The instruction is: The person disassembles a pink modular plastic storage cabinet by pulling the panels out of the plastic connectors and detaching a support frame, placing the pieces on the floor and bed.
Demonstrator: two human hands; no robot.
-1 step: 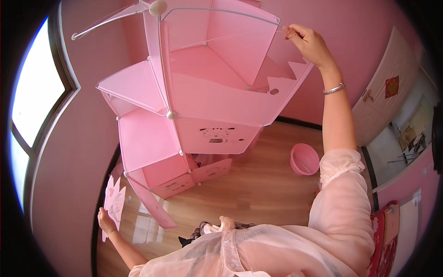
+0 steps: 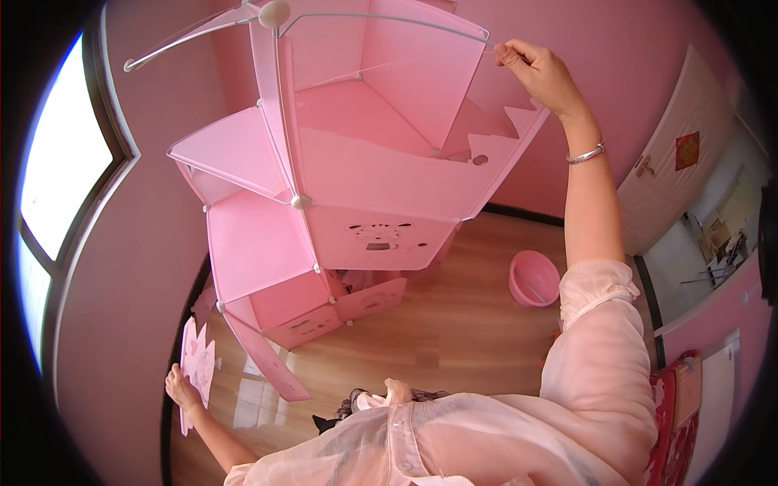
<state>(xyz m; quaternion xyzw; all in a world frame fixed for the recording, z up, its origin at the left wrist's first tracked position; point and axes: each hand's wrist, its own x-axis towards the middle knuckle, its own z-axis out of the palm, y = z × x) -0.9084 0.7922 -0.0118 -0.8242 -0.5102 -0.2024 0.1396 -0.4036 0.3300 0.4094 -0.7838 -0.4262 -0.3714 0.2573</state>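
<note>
A pink panel cabinet (image 2: pixel 356 178) with white ball connectors rises in front of me, some of its compartments open. My right hand (image 2: pixel 541 79) is raised high at its upper right. The fingers there pinch the end of a thin metal rod (image 2: pixel 389 19), which runs left to a white connector (image 2: pixel 274 14). Low on the left, my left hand (image 2: pixel 185 389) is closed on the edge of a pink panel with a pointed, crown-like top (image 2: pixel 197 364). That panel hangs beside the cabinet's lower part, near the wall.
A pink basin (image 2: pixel 534 279) stands on the wooden floor (image 2: pixel 438 340) to the right. An opened cabinet door (image 2: pixel 263 356) juts toward me. Beyond are a white room door (image 2: pixel 681 162) and, at the left, a bright window (image 2: pixel 65 162). Red items (image 2: pixel 673 413) lie at lower right.
My left hand has shifted slightly left and up along the crown-topped panel, and the panel's angle has changed a little. My right hand stays at the rod's end.
</note>
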